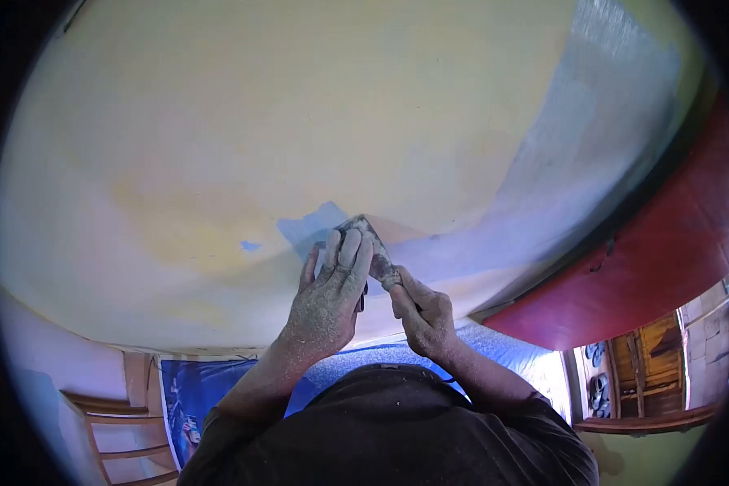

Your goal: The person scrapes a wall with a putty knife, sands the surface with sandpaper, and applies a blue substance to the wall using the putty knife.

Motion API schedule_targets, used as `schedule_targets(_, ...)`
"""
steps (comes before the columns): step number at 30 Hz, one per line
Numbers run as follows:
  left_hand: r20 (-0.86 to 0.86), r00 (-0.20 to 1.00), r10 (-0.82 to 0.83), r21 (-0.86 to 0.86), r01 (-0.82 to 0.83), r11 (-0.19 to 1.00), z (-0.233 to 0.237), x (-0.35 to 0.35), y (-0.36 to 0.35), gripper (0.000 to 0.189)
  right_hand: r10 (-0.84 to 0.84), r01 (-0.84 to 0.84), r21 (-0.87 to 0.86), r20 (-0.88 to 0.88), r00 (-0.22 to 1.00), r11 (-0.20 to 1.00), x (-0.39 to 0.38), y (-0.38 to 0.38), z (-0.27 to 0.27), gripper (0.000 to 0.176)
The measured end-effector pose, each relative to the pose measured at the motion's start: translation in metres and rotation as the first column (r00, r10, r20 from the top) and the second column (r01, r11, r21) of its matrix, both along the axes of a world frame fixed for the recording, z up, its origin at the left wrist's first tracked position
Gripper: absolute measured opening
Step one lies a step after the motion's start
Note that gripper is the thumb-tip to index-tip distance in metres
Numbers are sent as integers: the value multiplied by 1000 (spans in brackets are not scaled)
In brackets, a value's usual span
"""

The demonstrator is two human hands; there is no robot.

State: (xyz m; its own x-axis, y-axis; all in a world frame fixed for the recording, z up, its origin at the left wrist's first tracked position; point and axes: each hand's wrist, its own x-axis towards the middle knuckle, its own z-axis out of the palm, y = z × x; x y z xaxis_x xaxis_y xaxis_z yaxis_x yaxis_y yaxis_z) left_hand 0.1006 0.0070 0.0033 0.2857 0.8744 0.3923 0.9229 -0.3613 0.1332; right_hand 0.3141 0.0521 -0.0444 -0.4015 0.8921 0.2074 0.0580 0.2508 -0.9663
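My right hand (424, 314) is closed around the handle of a scraper (378, 255), a flat-bladed tool coated in pale dust. The blade's tip meets the cream-painted wall (316, 121) beside a bare light-blue patch (300, 227). My left hand (332, 283), also dusty, lies over the blade with its fingers stretched out and pressing on it. Part of the blade is hidden beneath those fingers. A small dark shape shows under the left palm, and I cannot make out what it is. To the left sits a smaller blue spot (251, 245).
A red panel (607, 283) borders the wall at the right. Below it, an opening shows wooden boards (652, 364) and dark footwear (598, 393). A blue sheet (194, 397) hangs behind me. Wooden shelving (130, 441) stands at the lower left.
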Motion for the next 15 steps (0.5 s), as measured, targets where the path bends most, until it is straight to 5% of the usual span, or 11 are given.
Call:
schedule_targets(6,16,999,-52,-85,53,995,-24,7,-2,87,-15,15,-38,-7,1000,999,14,-5,-32,47)
schedule_targets(9,41,999,-13,-42,15,999,-9,9,-1,89,33,-32,-14,104,994,999,12,0,11,47)
schedule_targets(12,7,998,55,70,-55,996,6,2,-2,88,-15,14,19,44,999,1000,-7,3,9,45)
schedule_targets(15,15,999,42,10,-42,999,5,5,-2,87,-19,14,127,31,999,992,-4,-2,19,43)
